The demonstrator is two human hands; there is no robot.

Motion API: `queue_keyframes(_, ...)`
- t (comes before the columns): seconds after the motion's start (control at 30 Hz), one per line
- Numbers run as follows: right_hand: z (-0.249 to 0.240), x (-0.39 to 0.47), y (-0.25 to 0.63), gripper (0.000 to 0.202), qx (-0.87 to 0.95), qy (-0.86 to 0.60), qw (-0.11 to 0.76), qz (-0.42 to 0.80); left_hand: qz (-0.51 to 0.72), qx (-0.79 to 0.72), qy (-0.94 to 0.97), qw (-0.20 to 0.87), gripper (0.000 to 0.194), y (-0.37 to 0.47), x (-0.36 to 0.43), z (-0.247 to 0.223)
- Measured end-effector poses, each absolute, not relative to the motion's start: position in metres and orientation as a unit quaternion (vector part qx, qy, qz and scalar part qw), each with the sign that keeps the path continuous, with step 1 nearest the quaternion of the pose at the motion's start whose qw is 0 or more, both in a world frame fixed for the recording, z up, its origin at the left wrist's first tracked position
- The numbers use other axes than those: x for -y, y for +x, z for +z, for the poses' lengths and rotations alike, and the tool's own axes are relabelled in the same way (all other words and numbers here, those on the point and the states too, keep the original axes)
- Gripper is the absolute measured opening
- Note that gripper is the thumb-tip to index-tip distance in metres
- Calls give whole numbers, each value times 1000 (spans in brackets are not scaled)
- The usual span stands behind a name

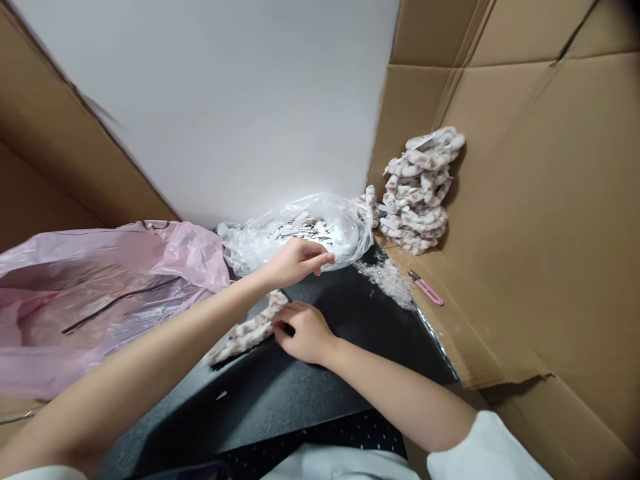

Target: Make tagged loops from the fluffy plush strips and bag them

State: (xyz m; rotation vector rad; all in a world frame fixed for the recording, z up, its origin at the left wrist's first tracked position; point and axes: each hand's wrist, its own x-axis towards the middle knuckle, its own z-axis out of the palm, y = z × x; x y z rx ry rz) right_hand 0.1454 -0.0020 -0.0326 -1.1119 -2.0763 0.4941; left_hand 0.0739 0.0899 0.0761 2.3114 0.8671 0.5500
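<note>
Head view: the fluffy band lies on the black work surface, between the pink plastic bag and the right hand. The right thumb and forefinger curl towards each other at its end, appearing to pinch the pile, with a gap inside their curve. The left hand is over the near edge of the transparent bag, its fingers close together; whether anything is between their tips is too small to tell. As for progress, a stack of similar bands stands against the cardboard wall, with white slips showing on several, so I judge those further along than the single band, on which no slip can be made out. Many loose white slips lie in the transparent bag, but the number of bands left cannot be told. The band itself is cream with soft brown spots, thick and plush, curving in two strands beside each other; it looks soft and easily squashed. A pink-handled cutter lies on the cardboard at the right, near some translucent scraps.
</note>
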Motion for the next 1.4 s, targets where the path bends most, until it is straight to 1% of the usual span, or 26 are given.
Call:
queue_keyframes(0.13, -32, -2, 148, 10, 762, -483, 388, 188, 135, -383, 856, 319, 35, 12, -81, 81)
queue_keyframes(0.27, -32, -5, 148, 11, 723, -511, 429, 179, 71, -414, 854, 308, 28, -25, -78, 65)
queue_keyframes(0.33, -32, -6, 145, 19, 698, -544, 428, 182, 88, -423, 850, 301, 20, -33, -76, 48)
queue_keyframes(0.37, -32, -7, 144, 24, 691, -563, 413, 189, 108, -430, 846, 298, 17, -35, -74, 39)
queue_keyframes(0.4, -33, -7, 142, 26, 687, -576, 393, 201, 128, -436, 840, 296, 17, -36, -73, 30)
queue_keyframes(0.43, -34, -8, 141, 23, 686, -582, 378, 220, 145, -440, 835, 297, 18, -37, -71, 21)
queue_keyframes(0.47, -35, -9, 140, 17, 676, -578, 379, 256, 158, -441, 830, 302, 19, -37, -69, 14)
queue_keyframes(0.53, -36, -12, 140, 9, 631, -547, 420, 354, 179, -441, 820, 317, 19, -37, -65, 3)
queue_keyframes(0.63, -37, -17, 145, 12, 534, -490, 478, 496, 202, -436, 808, 341, 22, -36, -58, -5)
queue_keyframes(0.7, -36, -20, 150, 19, 485, -461, 480, 567, 214, -426, 801, 362, 23, -33, -53, -8)
queue_keyframes(0.77, -34, -22, 155, 25, 426, -429, 476, 639, 234, -417, 786, 391, 19, -30, -48, -10)
queue_keyframes(0.83, -29, -24, 160, 29, 377, -403, 468, 691, 264, -418, 756, 429, 18, -28, -47, -14)
queue_keyframes(0.9, -23, -25, 166, 27, 333, -378, 464, 729, 297, -422, 711, 477, 22, -28, -48, -17)
queue_keyframes(0.97, -18, -27, 172, 21, 299, -359, 461, 755, 337, -420, 654, 532, 27, -30, -51, -18)
queue_keyframes(1.03, -15, -28, 177, 17, 275, -347, 447, 777, 377, -407, 590, 587, 32, -33, -54, -16)
queue_keyframes(1.17, -16, -30, 182, 26, 256, -344, 379, 820, 447, -364, 476, 664, 35, -42, -59, -4)
queue_keyframes(1.33, -18, -29, 183, 31, 273, -345, 258, 860, 536, -320, 380, 683, 24, -64, -68, 18)
queue_keyframes(1.4, -16, -28, 183, 32, 285, -339, 218, 870, 582, -283, 325, 690, 26, -76, -73, 26)
